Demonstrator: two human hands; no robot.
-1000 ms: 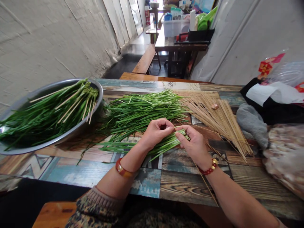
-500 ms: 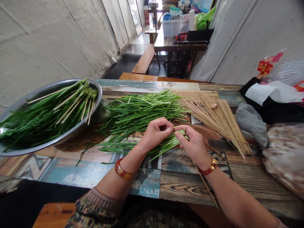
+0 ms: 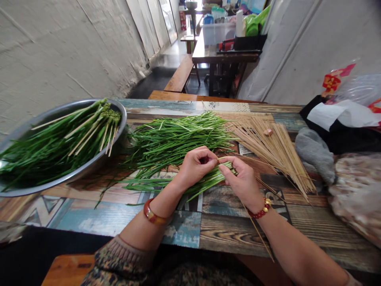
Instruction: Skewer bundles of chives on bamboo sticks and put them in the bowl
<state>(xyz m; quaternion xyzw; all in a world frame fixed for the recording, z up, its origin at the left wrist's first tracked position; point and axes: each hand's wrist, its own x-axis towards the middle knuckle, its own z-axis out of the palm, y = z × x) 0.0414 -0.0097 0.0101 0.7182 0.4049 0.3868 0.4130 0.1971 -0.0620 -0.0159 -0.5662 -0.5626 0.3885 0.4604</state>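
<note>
A small bundle of garlic chives (image 3: 212, 178) lies across the table in front of me, its cut ends pointing right. My right hand (image 3: 239, 174) is closed round these cut ends, thumb on top. Just left of it, my left hand (image 3: 198, 165) pinches thumb and forefinger together above the bundle. A thin chive stalk (image 3: 222, 158) seems to run between the fingertips of both hands. Beyond them spreads a loose pile of chives (image 3: 181, 137). One thin bamboo skewer (image 3: 258, 232) sticks out below my right hand towards the table's front edge.
At left stands a metal basin (image 3: 123, 123) holding chives threaded on skewers. Many bamboo skewers (image 3: 285, 155) fan out at right, with a small brownish piece (image 3: 268, 132) on them. Further right are a grey crumpled bag (image 3: 314, 153) and a clear bag of pale pieces (image 3: 355, 190).
</note>
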